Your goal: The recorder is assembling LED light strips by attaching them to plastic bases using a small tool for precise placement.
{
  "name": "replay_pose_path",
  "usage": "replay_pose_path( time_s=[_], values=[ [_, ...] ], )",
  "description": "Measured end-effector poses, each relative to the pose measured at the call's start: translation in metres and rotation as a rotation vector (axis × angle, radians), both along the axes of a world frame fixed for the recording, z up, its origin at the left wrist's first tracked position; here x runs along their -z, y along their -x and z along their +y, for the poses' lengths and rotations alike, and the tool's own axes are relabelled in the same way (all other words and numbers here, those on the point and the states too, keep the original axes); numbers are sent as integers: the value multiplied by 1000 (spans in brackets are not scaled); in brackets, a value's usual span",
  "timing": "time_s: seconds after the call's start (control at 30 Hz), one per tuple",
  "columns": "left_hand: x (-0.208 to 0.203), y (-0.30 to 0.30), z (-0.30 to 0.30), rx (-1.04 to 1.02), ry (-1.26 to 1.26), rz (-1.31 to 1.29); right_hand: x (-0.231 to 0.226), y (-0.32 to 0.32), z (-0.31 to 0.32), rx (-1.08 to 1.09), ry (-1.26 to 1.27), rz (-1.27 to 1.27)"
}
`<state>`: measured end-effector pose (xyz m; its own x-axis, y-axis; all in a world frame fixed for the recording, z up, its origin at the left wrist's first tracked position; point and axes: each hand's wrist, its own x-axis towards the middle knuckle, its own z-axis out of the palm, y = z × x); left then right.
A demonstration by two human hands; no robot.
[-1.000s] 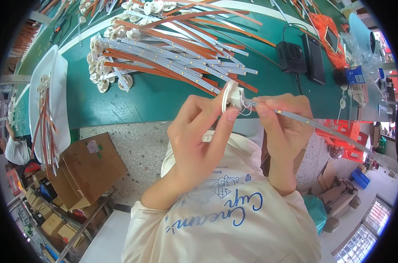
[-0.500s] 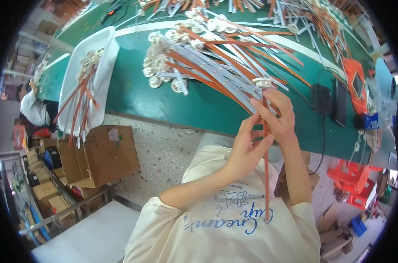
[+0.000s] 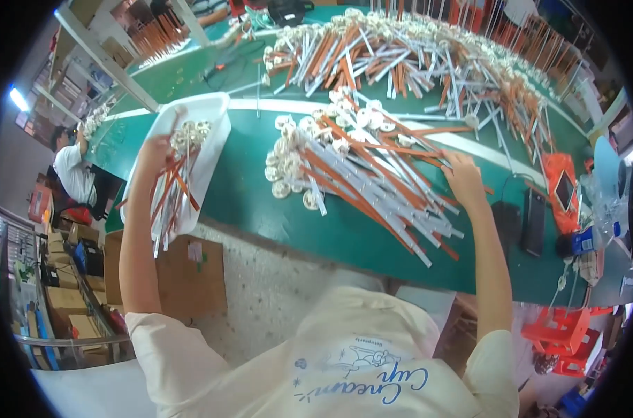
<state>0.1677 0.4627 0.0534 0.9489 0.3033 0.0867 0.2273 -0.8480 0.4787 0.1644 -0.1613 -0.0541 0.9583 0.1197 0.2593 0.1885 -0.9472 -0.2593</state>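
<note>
Strips (image 3: 372, 181), white and orange ones with round white ends (image 3: 286, 143), lay in a messy pile on the green table (image 3: 261, 233), a bit right of the white tub (image 3: 219, 111). More of them sat in the tub itself, with their loose tails (image 3: 166, 230) hanging out over its near edge.

The person's left hand (image 3: 156, 151) was over the tub's left side, right by that bunch, but it came out pretty blurry, so you couldn't tell if the fingers were spread or pinching anything. Right hand (image 3: 463, 174) was well off to the tub's right, at the pile's right side, fingers bent and close together by the strips; whether they had one pinched, couldn't tell either.

Way bigger heap (image 3: 400, 63) of the same stuff was behind and right of the tub. Black adapter (image 3: 506, 219) and orange bag (image 3: 564, 188) were far to its right, and a co-worker (image 3: 72, 171) in white was to its left.
</note>
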Motion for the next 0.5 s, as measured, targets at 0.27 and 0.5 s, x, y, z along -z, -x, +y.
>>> replay_pose_path(
  time_s=[0.27, 0.5],
  values=[
    [-8, 17, -105, 166, -335, -374, -53, 21, -14, -52, -364, 70],
    [-13, 66, -258, 549, 31, -518, -159, 102, -26, 22, -158, -67]
  ],
)
